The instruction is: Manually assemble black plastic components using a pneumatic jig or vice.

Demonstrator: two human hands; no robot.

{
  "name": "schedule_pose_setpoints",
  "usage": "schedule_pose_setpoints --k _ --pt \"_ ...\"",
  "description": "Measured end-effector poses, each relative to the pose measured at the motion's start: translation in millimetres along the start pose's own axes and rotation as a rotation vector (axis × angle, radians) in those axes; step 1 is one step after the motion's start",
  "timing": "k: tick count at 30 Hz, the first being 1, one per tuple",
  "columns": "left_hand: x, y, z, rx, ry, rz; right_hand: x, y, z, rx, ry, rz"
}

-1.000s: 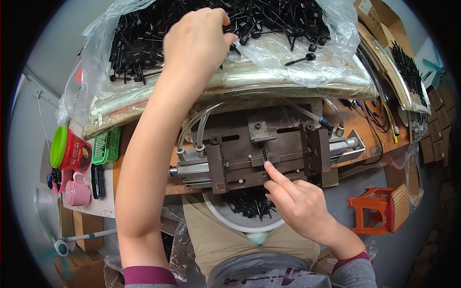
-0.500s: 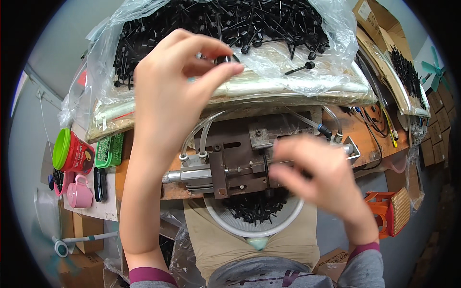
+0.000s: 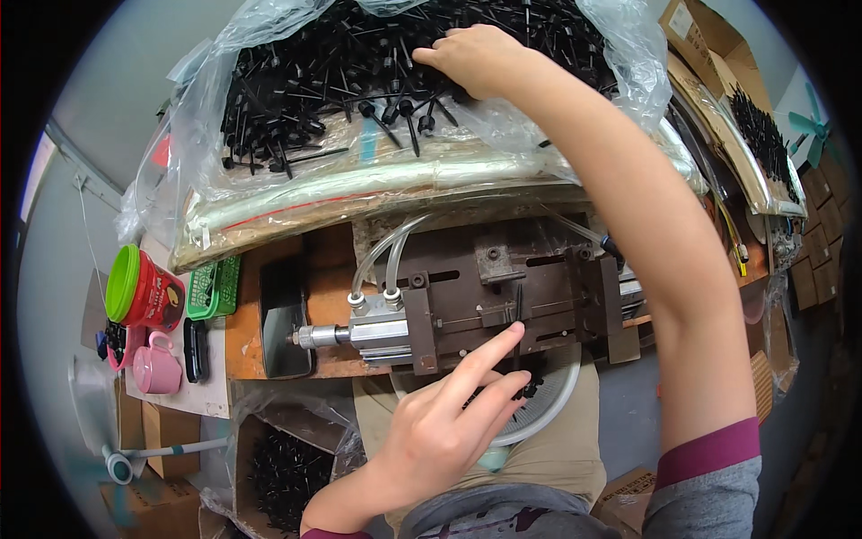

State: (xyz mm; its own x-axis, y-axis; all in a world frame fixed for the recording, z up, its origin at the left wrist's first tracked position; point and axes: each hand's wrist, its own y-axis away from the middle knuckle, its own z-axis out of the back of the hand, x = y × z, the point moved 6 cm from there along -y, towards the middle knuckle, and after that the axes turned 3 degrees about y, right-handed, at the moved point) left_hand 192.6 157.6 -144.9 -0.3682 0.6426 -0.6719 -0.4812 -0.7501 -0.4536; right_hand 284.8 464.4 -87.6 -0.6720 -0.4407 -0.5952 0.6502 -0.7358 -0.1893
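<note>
My right hand [image 3: 476, 61] reaches across into a heap of black plastic parts [image 3: 323, 67], thin stems with knob-like heads, on clear plastic film. Its fingers are partly spread at the heap; their undersides are hidden. My left hand [image 3: 444, 427] is low in front of a dark metal fixture [image 3: 548, 287], index finger stretched out. That fingertip is at a black stemmed part [image 3: 518, 305] standing across the fixture's middle; whether it touches is unclear. The other fingers are loosely bent above a round pale basket [image 3: 567, 382] of black pieces on my lap.
A silver air cylinder [image 3: 379, 334] with clear hoses adjoins the fixture's left. Beside it lies a dark phone [image 3: 283, 323]. Further left are a red tub [image 3: 162, 296], a green basket [image 3: 214, 287] and a pink cup [image 3: 157, 366]. An open box of black parts [image 3: 287, 476] stands below.
My left hand, earlier raised at the heap pinching a black part, has come down to the fixture. My right hand has gone from the fixture up to the heap.
</note>
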Motion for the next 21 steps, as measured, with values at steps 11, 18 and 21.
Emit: schedule_pose_setpoints --k 11,18,21 --pt "14 17 -31 -0.161 -0.182 -0.005 0 62 51 0.215 -0.551 -0.093" --pt "17 13 -49 -0.128 -0.394 -0.037 -4 95 69 -0.181 -0.591 -0.027" --pt "21 7 -48 -0.113 -0.416 -0.025 -10 104 67 -0.296 -0.622 -0.091"
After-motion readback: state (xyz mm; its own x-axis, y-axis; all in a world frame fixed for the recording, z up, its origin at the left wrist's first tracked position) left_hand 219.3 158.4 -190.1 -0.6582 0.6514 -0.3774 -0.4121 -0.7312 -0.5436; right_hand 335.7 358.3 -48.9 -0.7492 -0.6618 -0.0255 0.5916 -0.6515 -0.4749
